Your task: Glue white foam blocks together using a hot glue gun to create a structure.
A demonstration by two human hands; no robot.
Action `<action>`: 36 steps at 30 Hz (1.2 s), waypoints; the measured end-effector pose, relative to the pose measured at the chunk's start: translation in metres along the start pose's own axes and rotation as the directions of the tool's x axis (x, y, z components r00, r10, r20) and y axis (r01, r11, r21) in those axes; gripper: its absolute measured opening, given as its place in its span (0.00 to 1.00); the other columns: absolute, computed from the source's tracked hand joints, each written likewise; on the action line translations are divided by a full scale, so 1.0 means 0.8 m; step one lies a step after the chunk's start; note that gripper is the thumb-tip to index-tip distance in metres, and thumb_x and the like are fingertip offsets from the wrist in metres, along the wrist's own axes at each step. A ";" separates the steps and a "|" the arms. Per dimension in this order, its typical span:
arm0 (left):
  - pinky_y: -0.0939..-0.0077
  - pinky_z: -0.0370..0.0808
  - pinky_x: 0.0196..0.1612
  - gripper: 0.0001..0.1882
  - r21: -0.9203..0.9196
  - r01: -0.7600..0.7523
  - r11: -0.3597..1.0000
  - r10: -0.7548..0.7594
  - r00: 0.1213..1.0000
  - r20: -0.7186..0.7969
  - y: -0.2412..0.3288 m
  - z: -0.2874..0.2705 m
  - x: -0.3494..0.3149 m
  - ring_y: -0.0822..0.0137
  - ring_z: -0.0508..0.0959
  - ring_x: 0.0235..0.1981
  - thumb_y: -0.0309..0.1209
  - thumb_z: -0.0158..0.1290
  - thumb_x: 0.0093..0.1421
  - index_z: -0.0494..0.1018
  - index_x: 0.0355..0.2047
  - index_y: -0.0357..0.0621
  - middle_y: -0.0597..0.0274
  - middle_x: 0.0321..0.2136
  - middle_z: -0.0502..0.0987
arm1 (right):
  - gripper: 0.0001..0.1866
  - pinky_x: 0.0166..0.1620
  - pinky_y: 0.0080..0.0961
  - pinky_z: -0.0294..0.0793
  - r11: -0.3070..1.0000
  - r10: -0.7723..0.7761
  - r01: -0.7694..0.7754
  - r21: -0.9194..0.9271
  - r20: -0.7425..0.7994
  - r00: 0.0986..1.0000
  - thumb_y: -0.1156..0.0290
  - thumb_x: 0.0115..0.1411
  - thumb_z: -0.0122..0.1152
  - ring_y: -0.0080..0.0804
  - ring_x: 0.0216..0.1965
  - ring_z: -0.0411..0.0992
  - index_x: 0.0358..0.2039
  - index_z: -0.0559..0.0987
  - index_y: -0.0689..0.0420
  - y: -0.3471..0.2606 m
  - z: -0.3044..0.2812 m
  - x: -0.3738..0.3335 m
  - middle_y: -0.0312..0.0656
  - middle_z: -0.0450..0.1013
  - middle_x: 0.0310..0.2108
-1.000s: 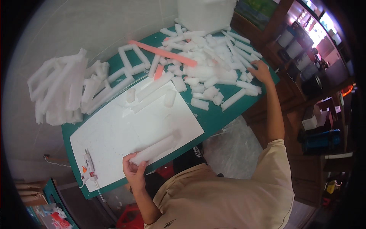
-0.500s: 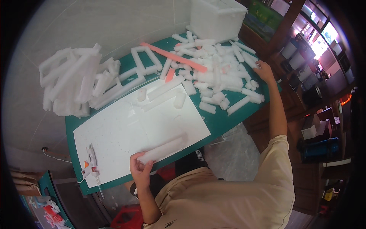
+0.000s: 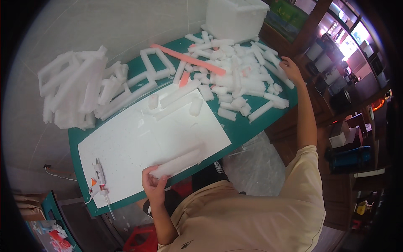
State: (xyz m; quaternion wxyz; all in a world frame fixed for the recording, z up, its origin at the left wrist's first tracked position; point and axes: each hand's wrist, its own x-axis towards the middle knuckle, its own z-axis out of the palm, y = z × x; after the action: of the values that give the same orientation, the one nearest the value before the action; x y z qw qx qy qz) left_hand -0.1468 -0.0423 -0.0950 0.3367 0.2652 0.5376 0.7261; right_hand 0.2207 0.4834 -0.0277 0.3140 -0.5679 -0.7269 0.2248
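My left hand (image 3: 154,183) is closed around one end of a white foam strip (image 3: 178,163), held over the front edge of a white board (image 3: 126,147). At the far right edge of the table, my right hand (image 3: 291,70) has its fingers apart and slightly bent, with nothing seen in them. Just left of it lies another long foam strip (image 3: 278,74), close to the fingers; whether they touch is hard to tell. Beside that strip spreads a heap of white foam pieces (image 3: 247,82). A long pink foam strip (image 3: 189,60) lies across the heap's left side.
A glue gun (image 3: 100,180) lies at the board's left corner. Stacked foam frames (image 3: 73,90) stand at the back left of the green tabletop (image 3: 231,126). A large white foam block (image 3: 237,21) is at the back. Wooden shelving (image 3: 323,105) flanks the right side.
My right hand has lifted away from the heap's right edge, and a foam strip there has shifted nearer to me. My left hand still holds its strip in about the same place.
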 end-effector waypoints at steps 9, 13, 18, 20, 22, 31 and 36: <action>0.73 0.74 0.44 0.20 0.132 -0.136 0.982 0.131 0.990 0.044 -0.004 0.007 -0.002 0.63 0.73 0.44 0.14 0.54 0.53 0.65 0.46 0.35 0.50 0.44 0.72 | 0.25 0.47 0.32 0.72 0.961 -0.230 0.234 -0.147 0.039 0.972 0.56 0.51 0.64 0.41 0.38 0.76 0.47 0.76 0.57 -0.018 0.052 0.013 0.48 0.77 0.35; 0.71 0.69 0.50 0.19 0.198 -0.111 0.974 0.101 0.993 0.057 -0.017 0.006 -0.004 0.64 0.72 0.47 0.14 0.55 0.53 0.66 0.46 0.36 0.51 0.45 0.72 | 0.27 0.42 0.32 0.73 0.949 -0.112 0.120 -0.290 0.045 0.993 0.55 0.49 0.66 0.37 0.36 0.77 0.47 0.77 0.56 -0.007 0.086 0.047 0.48 0.78 0.35; 0.70 0.67 0.53 0.19 0.163 -0.093 0.982 0.091 0.996 0.019 -0.014 0.009 -0.012 0.63 0.71 0.48 0.13 0.55 0.53 0.66 0.46 0.35 0.51 0.45 0.72 | 0.26 0.45 0.31 0.73 0.939 -0.044 0.048 -0.340 0.018 0.999 0.60 0.45 0.67 0.39 0.36 0.77 0.46 0.78 0.57 -0.017 0.097 0.066 0.48 0.78 0.34; 0.72 0.73 0.48 0.19 0.236 -0.144 0.961 0.139 0.990 0.040 -0.017 0.008 -0.010 0.63 0.72 0.46 0.15 0.54 0.56 0.65 0.47 0.36 0.51 0.45 0.71 | 0.26 0.46 0.32 0.73 0.974 -0.021 0.024 -0.224 0.015 1.000 0.62 0.44 0.65 0.40 0.39 0.76 0.45 0.79 0.58 -0.029 0.087 0.052 0.49 0.78 0.36; 0.71 0.70 0.50 0.19 0.210 -0.123 0.970 0.120 0.992 0.029 -0.015 0.013 -0.007 0.63 0.72 0.47 0.14 0.54 0.55 0.65 0.46 0.36 0.51 0.45 0.71 | 0.22 0.41 0.27 0.74 0.950 -0.125 0.105 -0.294 -0.049 0.991 0.65 0.47 0.65 0.32 0.34 0.76 0.44 0.79 0.59 -0.021 0.075 0.053 0.45 0.77 0.30; 0.74 0.71 0.44 0.19 0.300 -0.128 0.945 0.108 0.991 0.080 0.004 0.023 -0.007 0.66 0.73 0.42 0.19 0.60 0.52 0.68 0.44 0.36 0.54 0.41 0.73 | 0.17 0.42 0.19 0.69 0.859 0.002 -0.061 0.509 0.115 0.993 0.71 0.57 0.56 0.23 0.36 0.69 0.46 0.75 0.64 -0.019 -0.016 -0.038 0.38 0.71 0.36; 0.72 0.73 0.39 0.19 0.424 -0.238 0.874 0.127 0.954 0.273 0.021 0.084 0.006 0.67 0.76 0.36 0.26 0.64 0.50 0.69 0.40 0.37 0.55 0.35 0.76 | 0.11 0.47 0.19 0.69 0.593 0.074 -0.075 0.801 0.039 0.997 0.73 0.61 0.51 0.22 0.42 0.70 0.44 0.73 0.61 0.016 -0.052 -0.164 0.36 0.70 0.40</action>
State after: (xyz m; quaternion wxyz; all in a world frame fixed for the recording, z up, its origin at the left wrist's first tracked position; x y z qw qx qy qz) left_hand -0.1029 -0.0010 -0.0601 0.2568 0.4706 0.6201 0.5728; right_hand 0.2798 0.3590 -0.0338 0.5251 -0.3961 -0.5245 0.5406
